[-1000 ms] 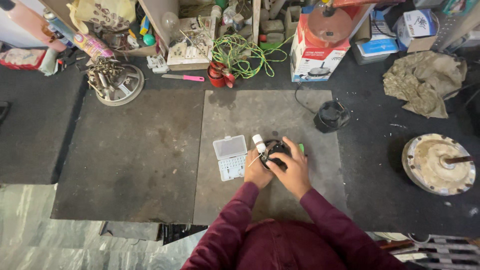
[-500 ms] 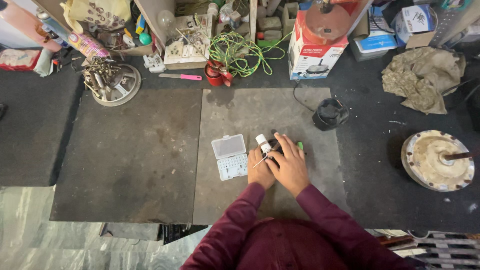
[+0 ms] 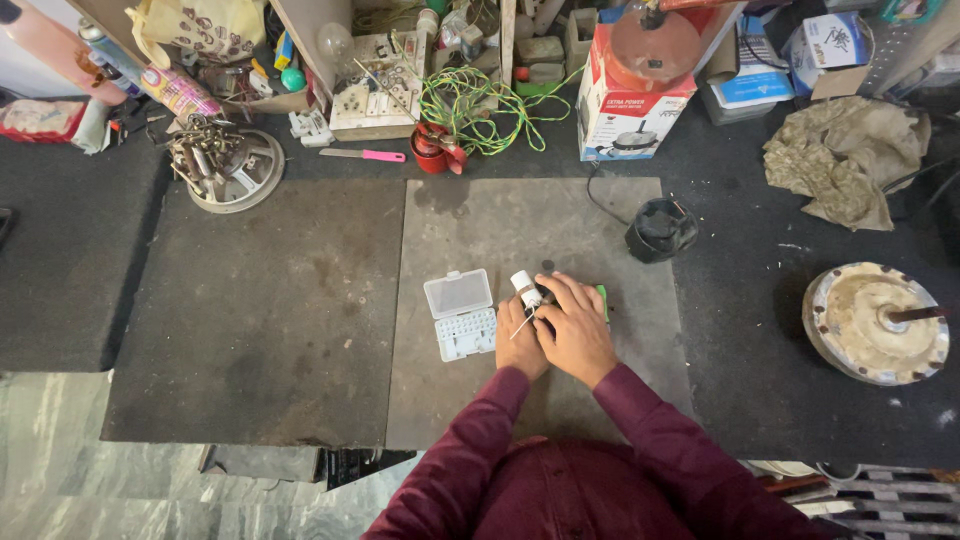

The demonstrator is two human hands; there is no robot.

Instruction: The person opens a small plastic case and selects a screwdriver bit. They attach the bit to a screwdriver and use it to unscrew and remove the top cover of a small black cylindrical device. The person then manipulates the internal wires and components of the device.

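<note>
Bottle, small and white-capped (image 3: 524, 287), stands at the middle of the grey mat (image 3: 470, 220) on the tabletop, against a dark part I cannot identify. My left hand (image 3: 520, 340) pinches a thin white stick by the bottle; my right hand (image 3: 575, 330) lies curled over the dark part, seemingly steadying it. Just left sits an open white compartment case (image 3: 460, 315). Beyond, well apart, a black cup (image 3: 660, 230) and a red-and-white carton (image 3: 625, 105); nothing obstructs.
</note>
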